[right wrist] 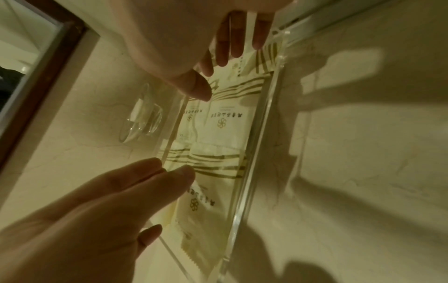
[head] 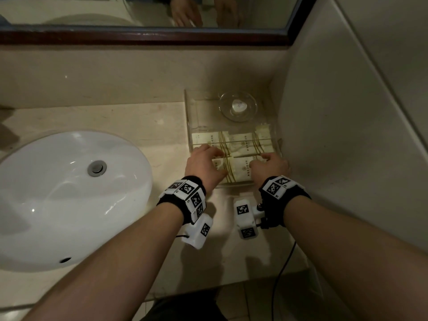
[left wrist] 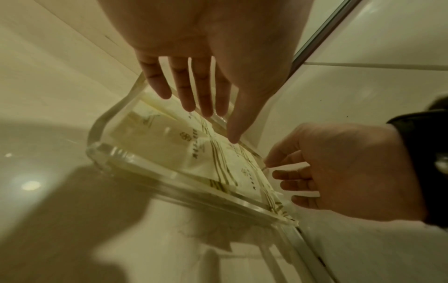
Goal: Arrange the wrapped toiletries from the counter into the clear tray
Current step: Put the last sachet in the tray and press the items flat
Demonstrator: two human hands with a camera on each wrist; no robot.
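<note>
- My left hand (head: 203, 162) reaches over the near left part of the clear tray (head: 188, 117); its fingers (left wrist: 189, 90) are straight and slightly spread, tips at the tray's inner divider, gripping nothing.
- My right hand (head: 269, 166) reaches over the near right part of the tray; in the left wrist view its fingers (left wrist: 294, 175) are loosely bent above the packets, and I cannot tell whether they pinch one.
- The two hands are apart, one at each side of the tray's near compartment.
- The wrapped toiletries (head: 240, 144), cream packets with olive stripes and a flower logo, lie flat inside the tray, in the near compartment and the one just behind it.
- A small glass dish (head: 238, 105) holding a white round item sits in the tray's far section.
- The tray rests on the beige counter (head: 129, 119), in the corner against the wall, right of the white basin (head: 58, 200).
- A dark-framed mirror (head: 143, 35) runs along the back.
</note>
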